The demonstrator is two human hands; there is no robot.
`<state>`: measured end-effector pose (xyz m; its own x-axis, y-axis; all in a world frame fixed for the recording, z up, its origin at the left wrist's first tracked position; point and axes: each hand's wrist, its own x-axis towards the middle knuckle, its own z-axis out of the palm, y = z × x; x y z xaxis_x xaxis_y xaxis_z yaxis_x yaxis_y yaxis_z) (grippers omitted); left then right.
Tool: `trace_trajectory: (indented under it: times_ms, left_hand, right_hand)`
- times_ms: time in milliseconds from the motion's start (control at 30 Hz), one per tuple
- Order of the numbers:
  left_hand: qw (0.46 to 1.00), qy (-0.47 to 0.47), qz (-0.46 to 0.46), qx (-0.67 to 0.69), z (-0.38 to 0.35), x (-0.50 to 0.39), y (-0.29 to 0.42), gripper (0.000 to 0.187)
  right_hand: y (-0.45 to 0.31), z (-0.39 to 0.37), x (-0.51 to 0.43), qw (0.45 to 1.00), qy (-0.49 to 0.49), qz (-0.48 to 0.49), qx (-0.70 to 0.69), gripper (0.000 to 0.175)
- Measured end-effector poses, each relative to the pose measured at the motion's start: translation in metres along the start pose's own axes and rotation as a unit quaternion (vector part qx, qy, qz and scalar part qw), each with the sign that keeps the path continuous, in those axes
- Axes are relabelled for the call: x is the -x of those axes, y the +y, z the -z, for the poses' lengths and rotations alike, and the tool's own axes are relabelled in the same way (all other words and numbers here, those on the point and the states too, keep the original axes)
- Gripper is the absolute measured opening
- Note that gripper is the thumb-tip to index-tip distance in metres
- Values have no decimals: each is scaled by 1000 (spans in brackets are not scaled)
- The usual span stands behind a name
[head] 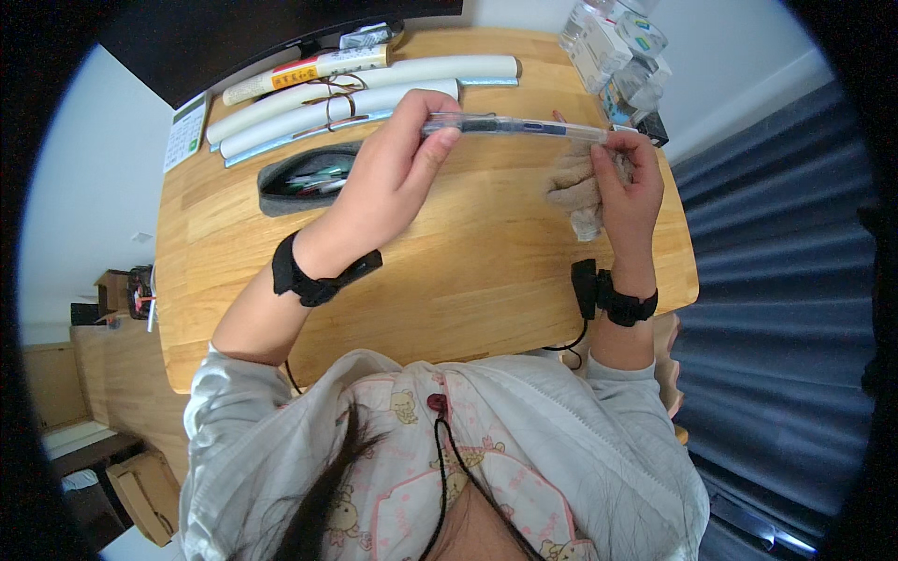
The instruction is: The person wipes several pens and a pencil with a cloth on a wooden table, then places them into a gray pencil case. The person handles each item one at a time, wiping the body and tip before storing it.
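A see-through pen with a dark blue section inside its barrel stretches almost level above the wooden desk. My left hand pinches its left end between thumb and fingers. At the clear right end, my right hand has its thumb and fingertips closed on the tip. Behind and below the right hand lies a crumpled greyish-beige cloth, partly hidden by it. An open grey pencil case holding several pens sits left of my left hand, which covers its right end.
Rolled papers, some tied with brown cord, lie along the back below a dark monitor. A desk calendar stands at the left. Boxes and clear plastic containers crowd the back right corner. A blue curtain hangs at the right.
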<state>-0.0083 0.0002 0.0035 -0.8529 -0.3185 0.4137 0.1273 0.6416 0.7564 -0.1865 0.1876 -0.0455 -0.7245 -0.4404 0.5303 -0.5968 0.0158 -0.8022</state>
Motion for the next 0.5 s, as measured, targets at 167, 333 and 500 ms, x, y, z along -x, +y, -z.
trace_trajectory:
  times_ms: [167,333,500]
  left_hand:
    - [973,-61,18,220,-6,8,-8,17]
    - [964,-99,19,247,-9,11,-7,16]
    - [972,-86,8,219,-9,14,-10,16]
  right_hand:
    - [-11,-25,7,942,-49,-76,-324,18]
    - [-25,-43,7,889,-87,-108,-436,20]
    - [-26,-47,8,841,-101,-131,-516,21]
